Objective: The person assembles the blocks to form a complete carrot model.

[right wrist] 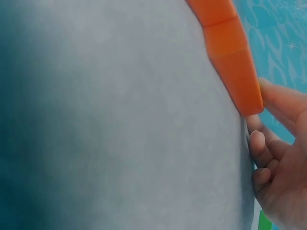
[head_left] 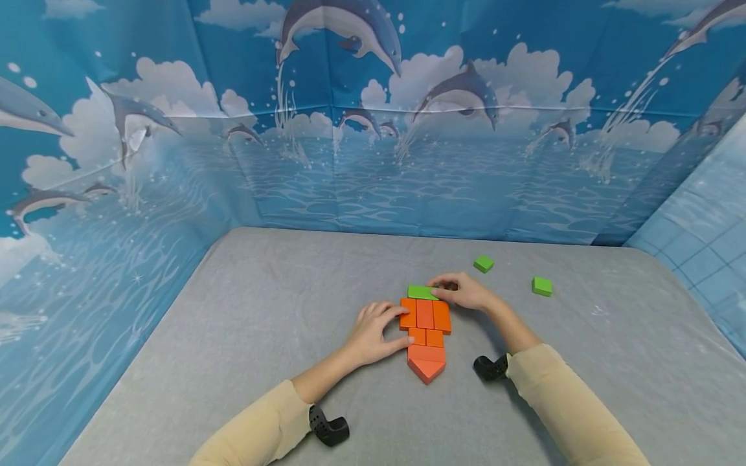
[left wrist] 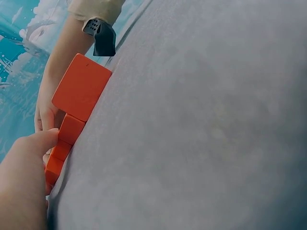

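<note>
A flat figure of orange blocks (head_left: 425,315) lies on the grey surface, ending in a red-orange triangular block (head_left: 427,370) at the near end. A green rectangular block (head_left: 421,292) lies across its far end. My right hand (head_left: 463,291) pinches the green block's right end between thumb and fingers; in the right wrist view the orange blocks (right wrist: 235,72) hide that block. My left hand (head_left: 375,333) rests along the figure's left side, thumb and forefinger spread, the tips touching the orange blocks. In the left wrist view the left thumb (left wrist: 41,141) reaches a small orange block (left wrist: 72,128).
Two loose green blocks lie beyond and right of the figure, one farther back (head_left: 484,263) and one farther right (head_left: 542,286). A blue dolphin-print curtain (head_left: 373,175) hangs behind the grey surface (head_left: 280,285). Each wrist wears a black device (head_left: 329,427).
</note>
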`<state>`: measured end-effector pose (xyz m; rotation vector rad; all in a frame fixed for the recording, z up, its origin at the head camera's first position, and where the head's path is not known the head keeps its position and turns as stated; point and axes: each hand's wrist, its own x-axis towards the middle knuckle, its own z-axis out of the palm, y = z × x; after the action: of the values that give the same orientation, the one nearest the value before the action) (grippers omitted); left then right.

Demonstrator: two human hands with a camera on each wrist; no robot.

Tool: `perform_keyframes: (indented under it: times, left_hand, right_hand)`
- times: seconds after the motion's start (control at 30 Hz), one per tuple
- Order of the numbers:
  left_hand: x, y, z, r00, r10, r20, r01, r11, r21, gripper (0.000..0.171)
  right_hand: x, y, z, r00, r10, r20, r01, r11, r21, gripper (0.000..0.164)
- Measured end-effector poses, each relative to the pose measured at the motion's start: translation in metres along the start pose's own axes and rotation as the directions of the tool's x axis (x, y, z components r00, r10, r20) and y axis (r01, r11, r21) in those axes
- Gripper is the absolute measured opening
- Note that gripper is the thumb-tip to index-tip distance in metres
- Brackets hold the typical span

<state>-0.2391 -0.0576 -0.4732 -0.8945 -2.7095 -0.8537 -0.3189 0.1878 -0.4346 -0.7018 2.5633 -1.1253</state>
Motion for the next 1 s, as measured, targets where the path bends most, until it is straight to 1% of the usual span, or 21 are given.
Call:
perform_keyframes:
  times: [0.37,0.5,0.6,0.7,0.77,0.83,0.93,1.0]
  left_hand:
    - [0.0,0.001,-0.001,1.0,0.004,-0.004,-0.004,1.0,-0.001,0.052]
    - [0.0,0.001,-0.001,1.0,0.001,-0.004,-0.001,1.0,0.009,0.052]
    - [0.0,0.001,0.0,1.0,-0.001,-0.004,0.001,1.0,0.013,0.052]
    - [-0.001,0.002,0.0,1.0,-0.001,-0.005,0.001,1.0,0.005,0.052]
    - [-0.001,0.002,0.0,1.0,-0.003,-0.002,0.003,1.0,-0.002,0.052]
    - [-0.001,0.002,0.0,1.0,-0.003,-0.003,0.003,1.0,-0.005,0.052]
    - [-0.001,0.002,0.001,1.0,0.003,-0.01,-0.003,1.0,-0.009,0.051]
    - [-0.001,0.001,0.0,1.0,0.005,-0.014,-0.005,1.0,-0.01,0.051]
  right_hand:
    - [-0.001,0.002,0.0,1.0,0.014,0.019,-0.014,1.0,-0.004,0.029]
    - [-0.002,0.002,0.0,1.0,-0.002,0.017,0.002,1.0,0.0,0.03]
    - [-0.004,0.004,-0.001,0.999,-0.025,-0.019,0.026,0.999,0.038,0.032]
    - [-0.01,0.008,-0.007,0.992,-0.03,-0.12,0.04,0.996,0.078,0.034]
    - [-0.018,0.014,-0.013,0.978,-0.024,-0.209,0.04,0.996,0.074,0.036]
    - [-0.029,0.02,-0.023,0.955,-0.01,-0.296,0.026,0.999,0.048,0.037]
    - [-0.047,0.033,-0.039,0.913,0.001,-0.407,-0.006,1.0,-0.011,0.037]
    - [-0.06,0.043,-0.049,0.879,0.025,-0.477,-0.045,0.998,-0.031,0.037]
